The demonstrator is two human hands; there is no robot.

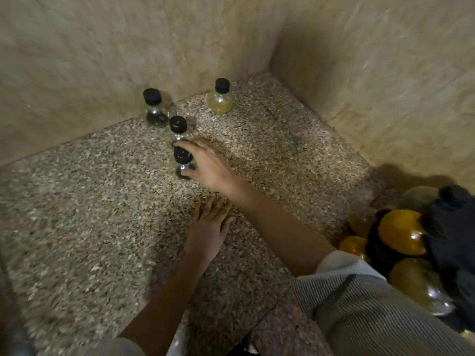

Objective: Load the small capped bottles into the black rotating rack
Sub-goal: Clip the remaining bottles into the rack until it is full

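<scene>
A person's right hand (205,163) reaches forward across a speckled stone worktop (90,227) and wraps its fingers (183,144) and thumb around a small clear bottle with a black cap (183,160), gripping it low on the body while the bottle stands upright. The left hand (209,227) lies open and flat on the stone just behind the right wrist, palm down, fingers together and pointing away from the person, holding nothing.

Directly beyond the fingertips of the right hand stands a second clear bottle (178,128), black-capped and upright, so close to the gripped one that the two seem to touch, though motion blur makes that hard to confirm. Farther out and slightly to the left of it, a third clear bottle (154,109) stands against the foot of the back wall (128,47). Well apart to the right of that pair, also near the back wall, a fourth bottle with pale yellow contents (221,97) stands upright under its black cap.

A striped sleeve (359,299) with a pale rolled cuff covers the right upper arm. To the right of that arm, at the edge of the worktop near the side wall, sits the black rack (447,227), already holding several rounded bottles, among them bright orange-yellow ones (401,231) and paler yellowish ones; its shape is largely lost in shadow.
</scene>
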